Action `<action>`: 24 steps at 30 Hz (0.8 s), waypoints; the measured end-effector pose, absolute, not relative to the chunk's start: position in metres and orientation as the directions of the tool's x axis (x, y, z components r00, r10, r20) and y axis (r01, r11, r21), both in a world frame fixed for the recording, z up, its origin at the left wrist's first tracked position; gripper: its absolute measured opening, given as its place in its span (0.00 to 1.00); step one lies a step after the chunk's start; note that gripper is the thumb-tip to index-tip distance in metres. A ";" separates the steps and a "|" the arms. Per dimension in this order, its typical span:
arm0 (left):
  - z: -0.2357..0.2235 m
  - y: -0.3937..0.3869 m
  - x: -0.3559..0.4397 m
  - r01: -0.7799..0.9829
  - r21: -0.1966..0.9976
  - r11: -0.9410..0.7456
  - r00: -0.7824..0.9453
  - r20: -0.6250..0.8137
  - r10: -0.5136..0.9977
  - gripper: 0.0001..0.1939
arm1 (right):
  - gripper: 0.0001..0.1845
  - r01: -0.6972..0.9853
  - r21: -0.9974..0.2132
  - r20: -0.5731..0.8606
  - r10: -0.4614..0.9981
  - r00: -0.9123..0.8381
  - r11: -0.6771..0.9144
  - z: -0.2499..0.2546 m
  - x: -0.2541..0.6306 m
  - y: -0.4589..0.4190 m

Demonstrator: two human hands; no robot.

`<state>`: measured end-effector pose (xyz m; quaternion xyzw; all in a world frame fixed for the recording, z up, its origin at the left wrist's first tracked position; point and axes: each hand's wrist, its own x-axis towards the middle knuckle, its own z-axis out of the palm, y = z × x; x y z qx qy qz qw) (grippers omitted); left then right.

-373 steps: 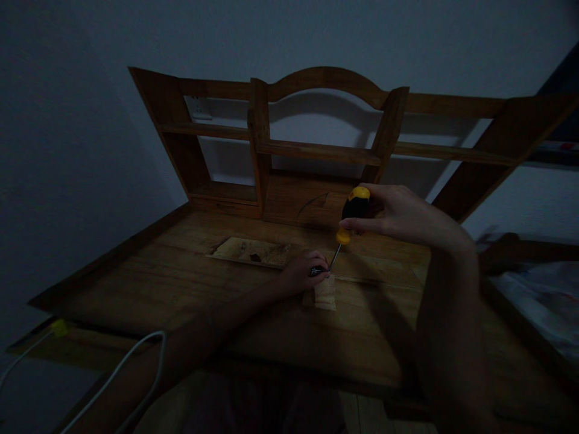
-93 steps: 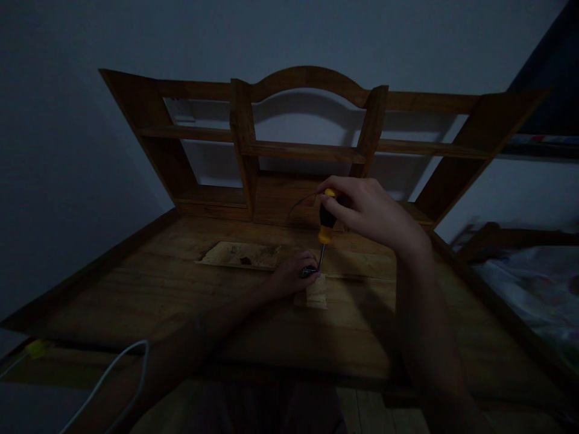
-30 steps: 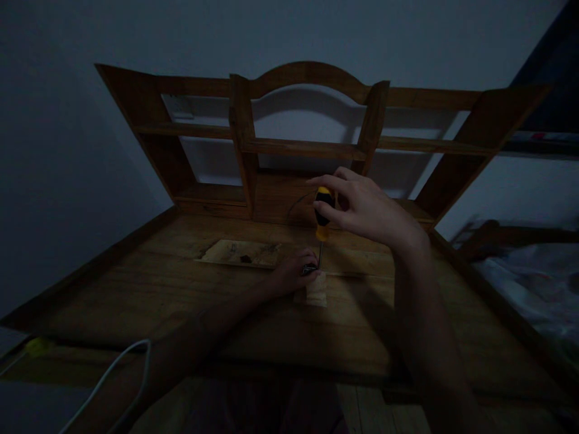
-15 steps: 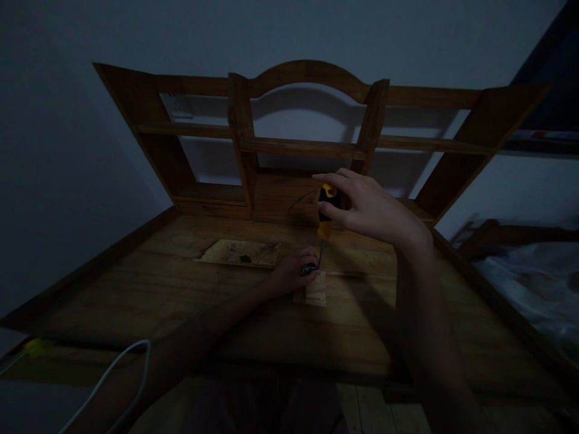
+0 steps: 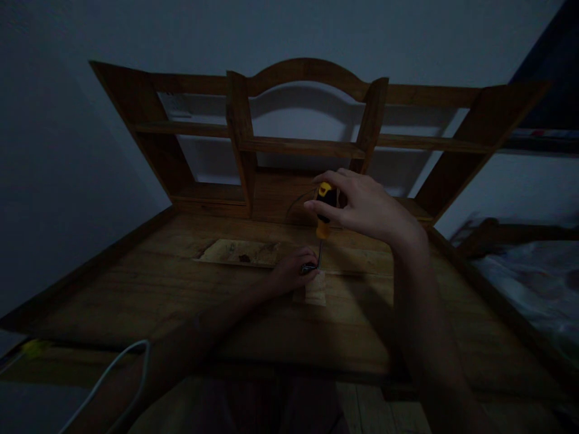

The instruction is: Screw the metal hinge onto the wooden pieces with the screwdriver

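My right hand grips the black and yellow handle of a screwdriver between thumb and fingers. Its shaft points almost straight down, and the tip meets a small dark and metallic piece at my left fingertips. My left hand is closed round that small piece and rests on the wooden desk. What the piece is cannot be made out in the dim light. Just in front of it lies a pale, bare patch of wood in the desktop.
A wooden shelf unit stands at the back of the desk, against the wall. Left of my hands is a long, damaged pale strip in the desktop. A white cable crosses near my left forearm. Plastic-looking bags lie at the right.
Over the last second the right hand has shifted slightly and its thumb and fingers have changed position on the screwdriver handle. The left hand stays in place. Earlier, the screwdriver leaned more to the right.
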<state>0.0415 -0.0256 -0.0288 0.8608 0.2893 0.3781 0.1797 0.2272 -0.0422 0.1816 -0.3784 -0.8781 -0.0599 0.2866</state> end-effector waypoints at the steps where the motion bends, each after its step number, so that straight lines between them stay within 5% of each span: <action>1: -0.029 -0.026 0.042 0.368 0.529 -0.765 0.544 0.545 0.638 0.04 | 0.24 0.708 -0.115 0.541 0.642 -0.544 0.697 0.182 0.227 -0.043; 24: -0.025 -0.027 0.041 0.355 0.541 -0.762 0.553 0.535 0.638 0.05 | 0.18 0.729 -0.100 0.521 0.660 -0.541 0.677 0.185 0.225 -0.048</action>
